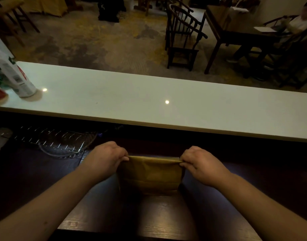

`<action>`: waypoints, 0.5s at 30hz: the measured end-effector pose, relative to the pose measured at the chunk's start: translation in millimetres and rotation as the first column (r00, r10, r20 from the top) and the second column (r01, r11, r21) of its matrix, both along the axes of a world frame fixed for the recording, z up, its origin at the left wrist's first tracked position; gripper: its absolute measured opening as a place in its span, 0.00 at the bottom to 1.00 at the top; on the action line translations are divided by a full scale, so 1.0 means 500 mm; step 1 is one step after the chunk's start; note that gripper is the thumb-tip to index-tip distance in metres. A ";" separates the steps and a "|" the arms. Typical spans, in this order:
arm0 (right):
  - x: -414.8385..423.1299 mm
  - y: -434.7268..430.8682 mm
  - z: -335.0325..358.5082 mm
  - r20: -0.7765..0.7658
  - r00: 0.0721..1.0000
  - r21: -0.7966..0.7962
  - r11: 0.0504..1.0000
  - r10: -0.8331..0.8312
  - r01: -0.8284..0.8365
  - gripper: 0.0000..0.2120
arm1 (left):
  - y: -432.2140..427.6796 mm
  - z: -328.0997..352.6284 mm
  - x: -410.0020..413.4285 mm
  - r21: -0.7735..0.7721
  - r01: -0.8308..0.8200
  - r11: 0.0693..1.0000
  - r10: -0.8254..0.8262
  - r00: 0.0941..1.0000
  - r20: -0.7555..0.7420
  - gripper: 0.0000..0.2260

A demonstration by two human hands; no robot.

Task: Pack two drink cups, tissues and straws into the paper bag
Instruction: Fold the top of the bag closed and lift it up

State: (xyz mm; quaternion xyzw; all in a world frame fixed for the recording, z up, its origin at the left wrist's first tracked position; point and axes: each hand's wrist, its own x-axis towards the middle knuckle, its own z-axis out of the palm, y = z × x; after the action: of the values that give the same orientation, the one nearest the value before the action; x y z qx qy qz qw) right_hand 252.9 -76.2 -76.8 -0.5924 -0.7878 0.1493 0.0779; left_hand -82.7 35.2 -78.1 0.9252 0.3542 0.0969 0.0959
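A white spray can [13,75] stands at the far left of the white counter [149,101]. Nearer, on the dark wooden worktop [163,214], the left hand [104,159] pinches the left top corner of the brown paper bag [149,174], and the right hand [201,164] pinches its right corner, holding the bag upright between them.

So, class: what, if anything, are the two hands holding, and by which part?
Both hold the brown paper bag by its top edge: the left hand pinches the left corner, the right hand the right corner.
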 end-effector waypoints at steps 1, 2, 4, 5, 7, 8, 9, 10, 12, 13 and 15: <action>0.000 0.006 0.029 -0.009 1.000 0.005 1.000 0.017 -0.017 0.09 | 0.009 0.031 0.000 0.019 0.011 1.000 -0.011 1.000 0.003 0.18; 0.000 0.015 0.062 -0.021 0.999 0.015 0.999 0.030 -0.030 0.08 | 0.019 0.066 0.002 0.037 0.019 0.999 -0.019 1.000 0.002 0.18; 0.003 0.039 0.136 -0.026 0.999 0.039 0.999 0.036 -0.035 0.07 | 0.048 0.142 0.007 0.037 -0.002 0.999 0.002 1.000 -0.013 0.18; 0.004 0.053 0.174 -0.011 1.000 0.048 0.998 0.029 -0.028 0.06 | 0.064 0.182 0.008 0.031 -0.015 0.999 0.015 1.000 -0.025 0.18; 0.009 0.085 0.251 0.029 1.000 0.065 0.998 0.001 -0.003 0.04 | 0.095 0.256 0.013 0.073 -0.026 0.997 0.027 1.000 -0.010 0.15; 0.011 0.102 0.289 0.036 0.999 0.081 0.997 -0.015 0.012 0.04 | 0.112 0.294 0.018 0.098 -0.033 0.995 0.033 0.999 0.005 0.12; 0.013 0.121 0.326 0.043 0.999 0.099 0.995 -0.032 0.027 0.04 | 0.128 0.332 0.025 0.118 -0.042 0.992 0.041 0.999 0.009 0.09; 0.014 0.140 0.360 0.056 0.997 0.109 0.993 -0.052 0.046 0.03 | 0.145 0.368 0.033 0.139 -0.055 0.989 0.055 0.998 0.000 0.08; 0.017 0.182 0.420 0.076 0.992 0.105 0.990 -0.103 0.095 0.03 | 0.182 0.429 0.051 0.180 -0.086 0.980 0.095 0.995 -0.040 0.07; 0.018 0.202 0.442 0.070 0.989 0.105 0.987 -0.132 0.125 0.03 | 0.201 0.453 0.059 0.193 -0.101 0.976 0.114 0.992 -0.058 0.07; 0.022 0.242 0.474 0.049 0.982 0.128 0.977 -0.181 0.174 0.03 | 0.236 0.489 0.074 0.209 -0.130 0.969 0.146 0.987 -0.063 0.08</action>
State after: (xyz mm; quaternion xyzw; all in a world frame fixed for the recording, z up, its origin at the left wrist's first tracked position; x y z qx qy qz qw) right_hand 263.9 44.7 160.2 -0.6587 -0.7415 0.0751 0.1034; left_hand -45.9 153.3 166.6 0.9064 0.4092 0.1028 -0.0202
